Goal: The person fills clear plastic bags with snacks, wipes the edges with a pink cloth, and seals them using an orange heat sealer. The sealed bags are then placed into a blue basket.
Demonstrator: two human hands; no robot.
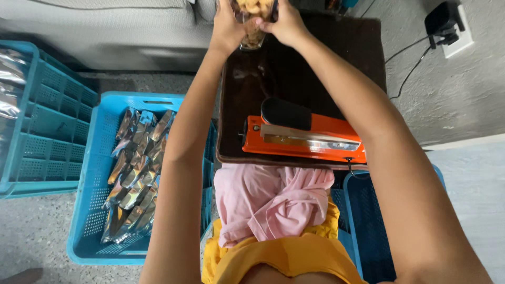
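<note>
At the top edge of the head view, my left hand (227, 27) and my right hand (286, 22) both hold a clear pouch of pale snack pieces (253, 21) upright at the far side of a dark brown table (315, 63). The pouch top is cut off by the frame. Nearer to me on the table sits an orange heat sealer (305, 138) with a black handle knob (286, 113), untouched.
A blue crate (89, 210) on the floor at my left holds several shiny sealed pouches (135, 168). Another blue crate (47, 126) stands further left and one (368, 221) at my right. Pink cloth (268, 202) lies on my lap. A wall socket with plug (447, 26) is top right.
</note>
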